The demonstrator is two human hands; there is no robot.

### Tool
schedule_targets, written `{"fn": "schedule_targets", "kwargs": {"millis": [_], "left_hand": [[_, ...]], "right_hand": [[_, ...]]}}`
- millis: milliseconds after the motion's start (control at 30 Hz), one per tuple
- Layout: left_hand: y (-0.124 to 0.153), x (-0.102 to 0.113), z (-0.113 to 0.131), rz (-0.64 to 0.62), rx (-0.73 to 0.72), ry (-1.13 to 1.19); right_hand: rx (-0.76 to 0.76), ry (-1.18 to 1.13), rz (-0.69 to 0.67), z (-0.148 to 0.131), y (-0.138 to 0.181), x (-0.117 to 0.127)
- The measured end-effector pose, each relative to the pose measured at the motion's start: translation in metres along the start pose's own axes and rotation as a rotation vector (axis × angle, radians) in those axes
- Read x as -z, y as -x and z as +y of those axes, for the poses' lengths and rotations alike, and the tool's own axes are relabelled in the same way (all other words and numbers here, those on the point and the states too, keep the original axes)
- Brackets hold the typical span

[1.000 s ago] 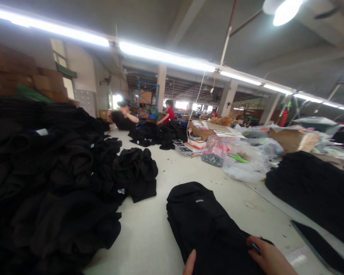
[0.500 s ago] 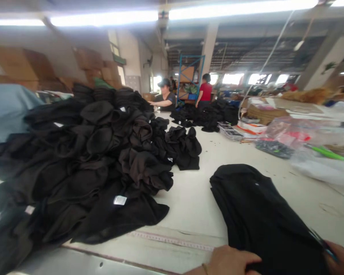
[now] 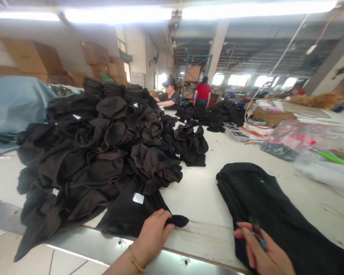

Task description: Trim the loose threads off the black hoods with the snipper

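My left hand [image 3: 153, 233], a yellow band at its wrist, is closed on the edge of a black garment [image 3: 123, 212] with a white label [image 3: 138, 198]. That garment lies at the front of a large heap of black garments [image 3: 103, 133], and one dark corner pokes out past my fingers. In my right hand [image 3: 268, 250] is a pair of small scissors [image 3: 261, 242] with a blue handle part; motion blurs their blades. This hand is over a neat stack of folded black garments [image 3: 260, 198], its fingertips near the stack's left edge.
A measuring tape [image 3: 209, 232] runs along the front of the pale table [image 3: 195, 191]. Clear plastic bags [image 3: 326, 152] and papers [image 3: 235, 131] lie at the right. Farther back are more black garments [image 3: 215, 112], a seated person [image 3: 170, 97] and a standing person in red [image 3: 203, 91].
My left hand has moved left from the folded stack to the loose garment and grasped its edge. My right hand has shifted left over the stack with the scissors. The view has turned slightly left.
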State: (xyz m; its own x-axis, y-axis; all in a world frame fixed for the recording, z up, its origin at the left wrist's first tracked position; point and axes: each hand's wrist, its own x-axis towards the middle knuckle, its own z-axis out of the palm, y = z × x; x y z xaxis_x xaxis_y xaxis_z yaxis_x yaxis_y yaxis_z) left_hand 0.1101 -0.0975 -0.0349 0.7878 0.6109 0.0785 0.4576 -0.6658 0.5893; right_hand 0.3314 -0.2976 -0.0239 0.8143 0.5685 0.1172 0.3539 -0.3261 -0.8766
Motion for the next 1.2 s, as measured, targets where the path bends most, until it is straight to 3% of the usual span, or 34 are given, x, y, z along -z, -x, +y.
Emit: {"fn": "schedule_targets", "kwargs": {"millis": [167,267,367,400,467,533,567,633,700,767,867,967,1067,1200], "left_hand": [[0.058,-0.008,0.02,-0.39,-0.307,0.08],[0.078,0.001,0.022,-0.43,-0.311,0.12],[0.08,0.019,0.024,-0.399,-0.249,0.218],[0.078,0.025,0.023,-0.34,-0.212,0.229],[0.07,0.034,0.016,-0.104,-0.109,0.172],[0.063,0.036,0.004,0.12,-0.025,0.046],[0.06,0.035,-0.002,0.168,-0.009,-0.012],[0.056,0.03,-0.009,0.187,-0.012,-0.097],[0.054,0.022,-0.006,0.203,-0.014,-0.145],[0.052,0.013,0.003,0.224,0.006,-0.179],[0.046,0.003,0.016,0.151,0.071,-0.208],[0.043,-0.003,0.016,0.126,0.097,-0.242],[0.051,-0.004,0.005,0.158,0.063,-0.08],[0.066,-0.001,-0.006,0.184,0.212,0.332]], "right_hand": [[0.116,0.005,-0.195,-0.043,0.014,-0.097],[0.153,-0.002,-0.313,-0.05,0.014,-0.137],[0.181,-0.039,-0.394,-0.051,0.014,-0.157],[0.178,-0.041,-0.412,-0.052,0.015,-0.158],[0.13,-0.071,-0.419,-0.055,0.019,-0.149],[0.022,-0.16,-0.411,-0.06,0.024,-0.132],[-0.039,-0.208,-0.405,-0.062,0.025,-0.123],[-0.119,-0.249,-0.396,-0.065,0.025,-0.111],[-0.086,-0.179,-0.379,-0.063,0.021,-0.111],[-0.004,-0.091,-0.363,-0.059,0.014,-0.124],[0.074,-0.03,-0.386,-0.052,0.011,-0.15],[0.087,-0.003,-0.44,-0.047,0.022,-0.158],[0.074,0.033,-0.484,-0.042,0.041,-0.14],[0.059,0.177,-0.554,-0.047,0.058,-0.104]]}}
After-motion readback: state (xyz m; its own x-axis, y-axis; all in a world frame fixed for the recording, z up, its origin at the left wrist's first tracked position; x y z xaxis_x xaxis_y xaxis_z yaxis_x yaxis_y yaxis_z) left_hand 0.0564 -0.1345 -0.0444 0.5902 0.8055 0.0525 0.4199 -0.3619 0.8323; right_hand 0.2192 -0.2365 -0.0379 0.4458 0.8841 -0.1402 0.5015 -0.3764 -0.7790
